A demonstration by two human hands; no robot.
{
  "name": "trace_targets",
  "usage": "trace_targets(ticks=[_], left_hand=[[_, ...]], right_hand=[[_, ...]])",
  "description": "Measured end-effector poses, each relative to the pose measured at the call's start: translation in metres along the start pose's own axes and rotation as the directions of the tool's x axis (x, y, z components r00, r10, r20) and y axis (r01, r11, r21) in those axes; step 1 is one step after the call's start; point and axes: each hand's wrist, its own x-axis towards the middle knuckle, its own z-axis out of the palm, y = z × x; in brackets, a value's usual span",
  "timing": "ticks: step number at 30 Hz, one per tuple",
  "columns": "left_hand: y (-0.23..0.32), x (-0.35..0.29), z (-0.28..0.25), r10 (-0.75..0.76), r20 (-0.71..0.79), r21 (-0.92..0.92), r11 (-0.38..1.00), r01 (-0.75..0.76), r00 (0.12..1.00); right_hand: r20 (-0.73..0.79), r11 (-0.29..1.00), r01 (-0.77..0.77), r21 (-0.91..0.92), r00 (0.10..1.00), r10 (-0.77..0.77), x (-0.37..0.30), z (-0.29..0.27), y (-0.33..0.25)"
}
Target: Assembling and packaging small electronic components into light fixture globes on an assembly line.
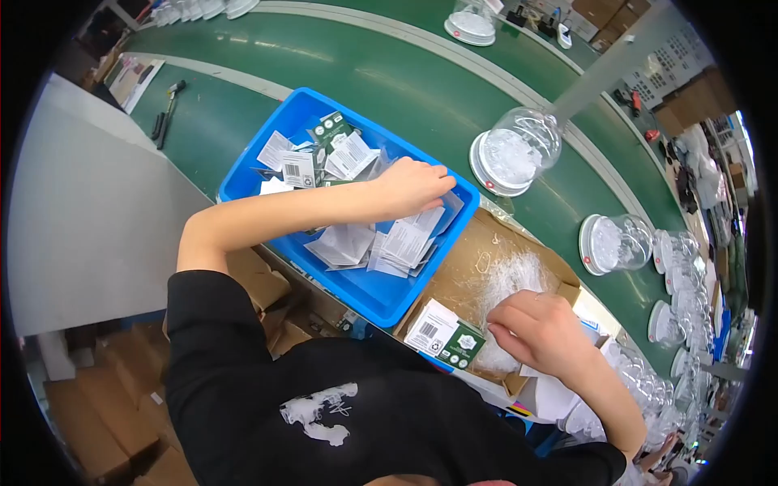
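The blue bin (377, 285) has the folded papers (350, 155) in it, left hand (409, 188) over it, fingers curled, looks like the picking-out step, can't tell if it's gripping one. Right of the bin: clear strands (516, 277), right hand (539, 328) loosely curled, any grip hidden. Next move probably wants just one paper peeled off

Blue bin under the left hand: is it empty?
No, white paper leaflets and a green card lie inside the blue bin.

Left grip (413, 188) over bin (381, 288), pale strands (516, 278)
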Motion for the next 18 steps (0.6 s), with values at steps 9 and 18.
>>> trace_targets(ticks=[9, 18], left_hand=[[-0.008, 0.002, -0.036, 0.139, -0.165, -0.075, 0.985, -0.153, 0.976], [0.048, -0.005, -0.087, 0.111, -0.272, -0.602, 0.755, -0.259, 0.956]], right_hand=[[-0.202, 0.991, -0.128, 0.04, 0.97, 0.134, -0.01, 0.008, 0.002], [-0.453, 0.952, 0.034, 0.304, 0.884, 0.113, 0.053, -0.006, 0.012]])
